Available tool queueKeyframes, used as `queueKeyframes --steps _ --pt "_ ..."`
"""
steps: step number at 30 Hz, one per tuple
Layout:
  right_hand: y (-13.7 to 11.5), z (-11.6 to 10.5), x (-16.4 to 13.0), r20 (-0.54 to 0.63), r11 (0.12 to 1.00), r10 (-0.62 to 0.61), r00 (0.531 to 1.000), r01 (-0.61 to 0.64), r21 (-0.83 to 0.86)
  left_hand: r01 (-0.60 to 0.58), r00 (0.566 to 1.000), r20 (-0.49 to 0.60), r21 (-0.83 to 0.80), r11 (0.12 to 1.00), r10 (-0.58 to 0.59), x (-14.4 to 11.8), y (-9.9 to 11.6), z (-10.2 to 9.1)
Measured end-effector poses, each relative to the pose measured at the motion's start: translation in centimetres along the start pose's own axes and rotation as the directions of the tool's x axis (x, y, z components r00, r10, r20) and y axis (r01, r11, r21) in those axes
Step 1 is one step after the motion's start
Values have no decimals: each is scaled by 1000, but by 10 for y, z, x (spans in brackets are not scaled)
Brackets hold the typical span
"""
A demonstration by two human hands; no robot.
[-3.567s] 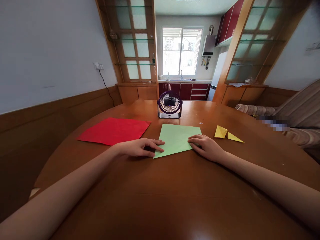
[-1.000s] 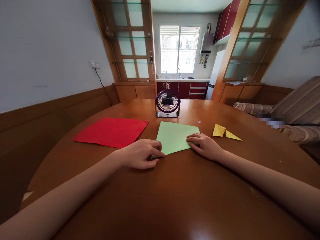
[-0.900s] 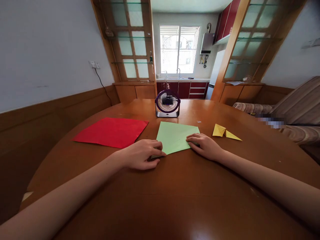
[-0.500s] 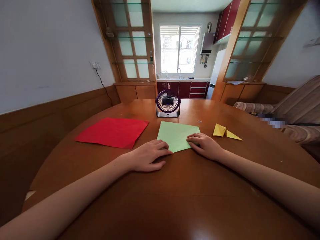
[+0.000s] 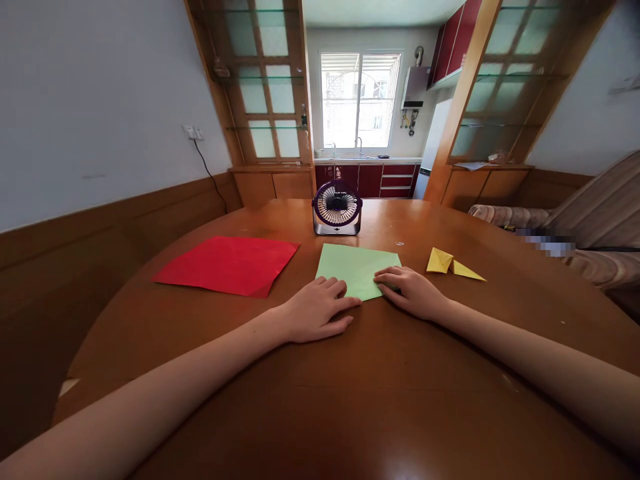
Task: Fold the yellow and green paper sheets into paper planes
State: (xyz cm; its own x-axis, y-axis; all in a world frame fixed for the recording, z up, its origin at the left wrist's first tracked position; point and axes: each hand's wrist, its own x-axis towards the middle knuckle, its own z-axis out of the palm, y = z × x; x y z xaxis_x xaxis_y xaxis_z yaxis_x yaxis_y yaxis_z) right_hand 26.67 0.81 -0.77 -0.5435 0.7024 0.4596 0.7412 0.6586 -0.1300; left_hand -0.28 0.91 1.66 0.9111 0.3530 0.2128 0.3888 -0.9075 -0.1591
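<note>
A light green sheet of paper (image 5: 357, 263) lies on the round wooden table (image 5: 350, 400) in front of me. My left hand (image 5: 315, 313) rests palm down on its near left part, fingers close together, and hides that corner. My right hand (image 5: 413, 293) presses flat on the sheet's near right corner. The two hands lie close together, a short gap apart.
A red sheet (image 5: 227, 263) lies to the left of the green one. A folded yellow paper piece (image 5: 450, 265) sits to the right. A small dark desk fan (image 5: 337, 208) stands behind the green sheet. A striped sofa (image 5: 590, 233) borders the table on the right.
My left hand has slid to the right along the green sheet's near edge, toward my right hand, and now covers more of the sheet. My right hand has stayed in place.
</note>
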Motion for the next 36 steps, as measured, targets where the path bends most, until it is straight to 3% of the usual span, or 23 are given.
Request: queueKeyframes --steps 11,23,36 --pt "0 -1 0 1 1000 -3 1000 3 4 -35 999 -9 -27 999 35 -5 -7 -7" --pt "-2 -2 0 -14 1000 5 1000 -4 27 -81 997 -5 -210 974 81 -23 -24 -24" --pt "-3 -3 0 -4 1000 2 1000 -2 25 41 994 113 -332 942 -4 -32 -34 -45"
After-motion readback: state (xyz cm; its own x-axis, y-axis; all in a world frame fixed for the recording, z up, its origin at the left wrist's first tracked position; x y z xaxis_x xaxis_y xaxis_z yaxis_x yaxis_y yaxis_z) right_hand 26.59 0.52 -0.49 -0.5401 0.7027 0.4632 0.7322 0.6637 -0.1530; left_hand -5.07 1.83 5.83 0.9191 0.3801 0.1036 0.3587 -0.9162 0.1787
